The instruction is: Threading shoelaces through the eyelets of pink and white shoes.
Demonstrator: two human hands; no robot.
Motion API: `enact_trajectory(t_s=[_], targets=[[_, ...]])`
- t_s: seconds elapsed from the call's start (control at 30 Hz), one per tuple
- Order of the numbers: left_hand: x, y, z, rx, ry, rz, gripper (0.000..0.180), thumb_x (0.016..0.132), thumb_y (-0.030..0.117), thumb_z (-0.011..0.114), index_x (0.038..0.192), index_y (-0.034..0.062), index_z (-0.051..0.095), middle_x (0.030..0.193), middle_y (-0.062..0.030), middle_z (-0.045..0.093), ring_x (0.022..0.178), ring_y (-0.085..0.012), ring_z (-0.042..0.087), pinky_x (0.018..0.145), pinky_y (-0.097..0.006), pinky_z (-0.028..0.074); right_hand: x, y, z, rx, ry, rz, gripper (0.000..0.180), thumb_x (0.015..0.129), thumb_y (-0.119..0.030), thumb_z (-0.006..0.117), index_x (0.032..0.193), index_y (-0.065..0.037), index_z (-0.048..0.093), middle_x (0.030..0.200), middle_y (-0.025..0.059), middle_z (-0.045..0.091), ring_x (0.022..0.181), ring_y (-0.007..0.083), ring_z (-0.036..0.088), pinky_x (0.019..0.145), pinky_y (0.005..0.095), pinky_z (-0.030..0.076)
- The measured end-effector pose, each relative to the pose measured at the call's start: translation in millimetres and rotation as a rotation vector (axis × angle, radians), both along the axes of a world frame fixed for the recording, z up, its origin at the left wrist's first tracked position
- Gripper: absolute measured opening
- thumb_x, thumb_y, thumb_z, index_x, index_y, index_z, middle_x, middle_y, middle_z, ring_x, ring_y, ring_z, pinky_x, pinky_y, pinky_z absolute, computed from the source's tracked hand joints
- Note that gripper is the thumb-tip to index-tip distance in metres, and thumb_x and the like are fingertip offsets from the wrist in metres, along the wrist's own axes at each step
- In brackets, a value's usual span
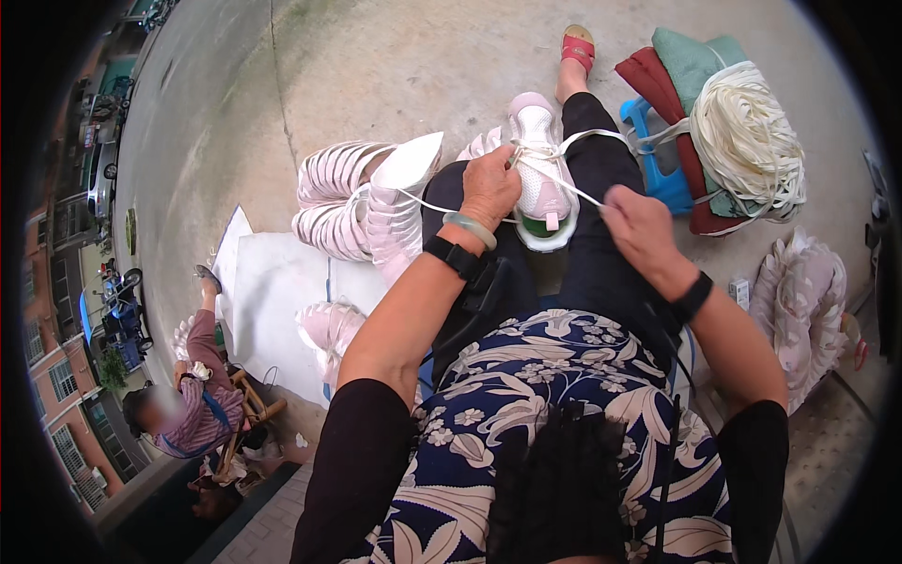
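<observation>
A pale pink and white sneaker (543, 193) rests between my thighs, toe pointing away and heel with a pink pull tab toward me. White shoelace (587, 195) runs from its lacing area to my right hand (644, 230), whose fingers are pinched on it to the right of the shoe. My left hand (492, 186) is closed at the shoe's left side, its fingers at the lacing; lace shows there, though the fingertips are partly hidden. Another loop of lace crosses my right knee toward the stool.
A large bundle of white laces (750, 136) lies on red and green cushions over a blue stool (665, 179). Nested pink-white shoe parts (343, 207) stand at left, with more (806, 305) at right. A white sheet (277, 291) covers ground at left; another person (202, 399) sits beyond.
</observation>
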State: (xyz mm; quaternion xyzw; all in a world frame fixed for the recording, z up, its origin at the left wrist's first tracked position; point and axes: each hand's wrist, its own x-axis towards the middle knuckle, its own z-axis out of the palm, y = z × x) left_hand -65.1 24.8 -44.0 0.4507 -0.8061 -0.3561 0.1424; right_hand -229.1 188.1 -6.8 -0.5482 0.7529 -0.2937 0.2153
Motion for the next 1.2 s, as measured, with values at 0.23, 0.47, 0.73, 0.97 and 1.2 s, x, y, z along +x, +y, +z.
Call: enact_trajectory(t_s=[0.23,0.47,0.73,0.97,1.2], targets=[[-5,5,3,-0.046,-0.042,-0.027,0.027,0.071,0.012,0.05,0.096,0.0059,0.061,0.08,-0.0188,0.062,0.077,-0.038,0.059,0.071,-0.045,0.046,-151,317,-64,0.357,0.069,-0.524,0.019,0.077,-0.016,0.056,0.068,0.0,0.049,0.058,0.0139,0.05,0.052,0.0253,0.047,0.052,0.032,0.038],[-1,14,6,-0.07,0.07,0.043,0.027,0.074,0.015,0.058,0.099,0.0046,0.058,0.069,-0.0144,0.061,0.066,-0.0291,0.062,0.063,-0.036,0.048,-90,193,-21,0.442,0.117,-0.215,0.013,0.073,-0.011,0.061,0.084,-0.004,0.059,0.073,0.0133,0.057,0.063,0.0291,0.055,0.057,0.037,0.042],[-11,-13,-10,0.062,0.033,0.125,0.017,0.073,0.01,0.061,0.085,-0.0014,0.06,0.064,-0.0073,0.06,0.058,-0.0128,0.056,0.056,-0.027,0.046,-32,25,9,-0.244,0.24,0.097,0.021,0.07,-0.01,0.064,0.089,-0.006,0.057,0.087,0.008,0.056,0.081,0.0272,0.054,0.069,0.0369,0.041],[-8,-20,-17,0.37,0.284,0.08,0.013,0.074,0.013,0.06,0.078,-0.0001,0.061,0.066,-0.0007,0.056,0.06,-0.0104,0.053,0.058,-0.024,0.044,2,-31,-5,-0.22,0.356,0.199,0.032,0.066,-0.013,0.064,0.096,-0.011,0.055,0.079,0.0039,0.052,0.083,0.0214,0.05,0.071,0.037,0.036],[-6,-45,-17,0.456,0.107,-0.134,0.025,0.079,0.023,0.054,0.074,-0.0013,0.059,0.074,-0.005,0.053,0.062,-0.0131,0.052,0.056,-0.026,0.045,11,-41,-13,-0.097,0.382,0.244,0.025,0.07,-0.015,0.062,0.094,-0.011,0.055,0.074,0.0049,0.054,0.075,0.0234,0.053,0.066,0.0371,0.036]])
